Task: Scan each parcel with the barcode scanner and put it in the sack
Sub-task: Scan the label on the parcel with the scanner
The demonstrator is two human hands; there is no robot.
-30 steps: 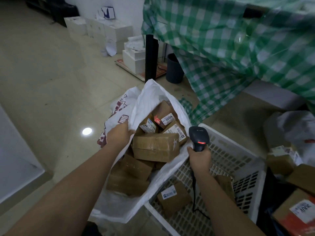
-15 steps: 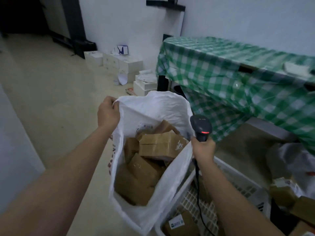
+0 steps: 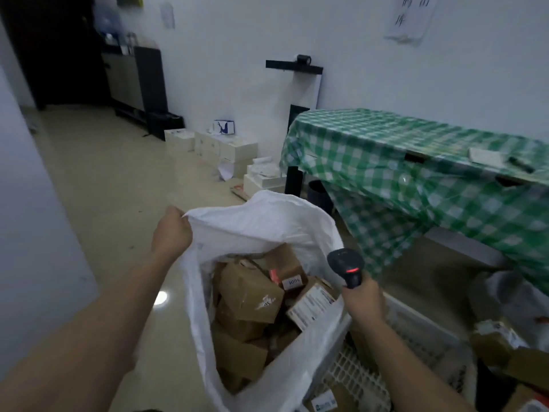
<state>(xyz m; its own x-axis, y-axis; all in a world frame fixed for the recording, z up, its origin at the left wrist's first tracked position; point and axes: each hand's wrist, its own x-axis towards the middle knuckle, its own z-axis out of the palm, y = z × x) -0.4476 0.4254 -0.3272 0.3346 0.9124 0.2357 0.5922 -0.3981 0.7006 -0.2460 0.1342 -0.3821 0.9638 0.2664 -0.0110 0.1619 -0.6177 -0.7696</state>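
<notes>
A table (image 3: 416, 150) draped in a green-and-white checked cloth stands at the right against the white wall; a flat pale item and a dark pen-like item lie near its far right edge. White boxes (image 3: 225, 150) are stacked on the floor along the wall to the left of the table.

In the foreground, a white sack (image 3: 267, 221) is held open with its mouth upward. It is filled with brown cardboard parcels (image 3: 249, 295) packed at mixed angles: one large box lies tilted at the centre, a parcel with a white printed label leans against the sack's right wall, and another with a small numbered label sits behind it toward the far wall.

To the right of the sack, touching its lower wall, is a white slotted plastic crate (image 3: 421, 337). One labelled parcel (image 3: 328, 401) lies inside it at the bottom edge of the view. More parcels (image 3: 496, 337) are piled beyond the crate's right side.

The left hand (image 3: 170, 233) pinches the sack's left rim, fingers curled over the fabric. The right hand (image 3: 364, 301) is wrapped round the handle of a black barcode scanner (image 3: 346, 264), upright at the sack's right rim, a red light glowing on its head.
</notes>
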